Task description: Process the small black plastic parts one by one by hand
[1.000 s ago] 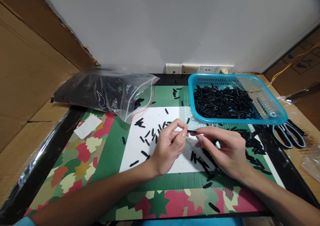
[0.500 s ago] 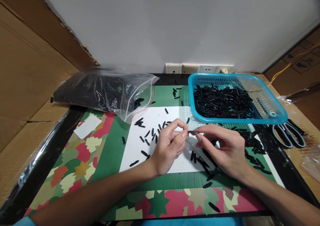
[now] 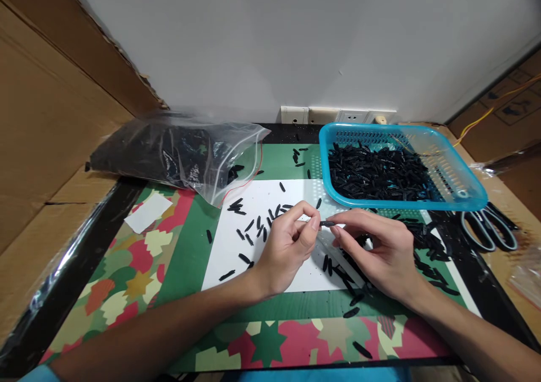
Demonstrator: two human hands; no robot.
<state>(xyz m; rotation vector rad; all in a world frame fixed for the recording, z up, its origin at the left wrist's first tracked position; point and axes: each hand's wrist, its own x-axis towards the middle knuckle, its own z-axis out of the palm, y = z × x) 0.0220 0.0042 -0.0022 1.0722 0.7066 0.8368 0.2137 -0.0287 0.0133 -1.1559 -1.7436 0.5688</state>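
Strip (image 3: pixel 327 223) in grasp, we pinch one end in our left hand (image 3: pixel 287 252) and the other in our right hand (image 3: pixel 382 252), seemingly to steady it above the paper (image 3: pixel 230 252), whose pale surface probably helps dark pieces stand out. The basket (image 3: pixel 406 205) sits beyond, likely for reach. Since the earlier frame, our left thumb has tilted slightly rightward.

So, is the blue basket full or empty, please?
Partly full: the blue basket holds black pieces at left and centre; its right end looks bare.
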